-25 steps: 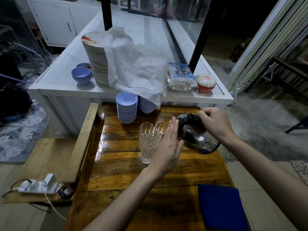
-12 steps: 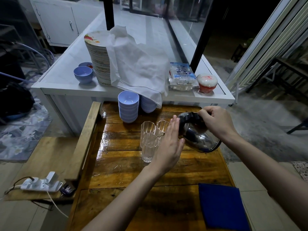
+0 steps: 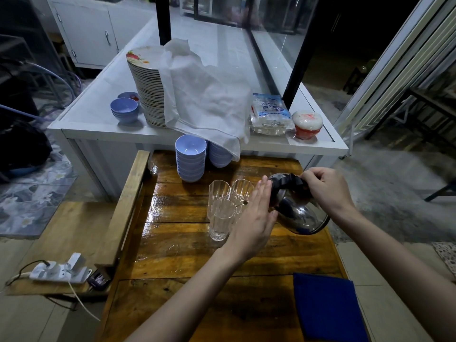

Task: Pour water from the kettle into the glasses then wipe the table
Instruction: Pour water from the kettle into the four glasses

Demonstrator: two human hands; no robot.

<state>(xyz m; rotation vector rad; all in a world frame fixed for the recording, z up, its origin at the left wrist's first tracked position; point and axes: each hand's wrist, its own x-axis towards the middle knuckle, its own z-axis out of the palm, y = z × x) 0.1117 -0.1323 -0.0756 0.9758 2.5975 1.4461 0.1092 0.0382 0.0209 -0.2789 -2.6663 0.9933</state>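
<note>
A shiny steel kettle (image 3: 297, 215) with a black lid and handle is tilted to the left over three clear ribbed glasses (image 3: 220, 213) that stand close together on the wet wooden table (image 3: 187, 257). My right hand (image 3: 323, 191) grips the kettle's black handle from above. My left hand (image 3: 254, 218) is flat with fingers together, its palm pressed against the kettle's left side, between the kettle and the glasses. The spout is hidden behind my left hand. A folded blue cloth (image 3: 328, 307) lies on the table's near right corner.
Two stacks of pale blue bowls (image 3: 191, 160) stand at the table's far edge. Behind is a white counter (image 3: 98, 129) with a tall stack of plates (image 3: 148, 87), a white cloth (image 3: 207, 99), more bowls and packaged items. A power strip (image 3: 59, 270) lies on the low bench at left.
The kettle and both hands have stayed in nearly the same pose; the view has shifted slightly, and the kettle is tipped a little further toward the glasses.
</note>
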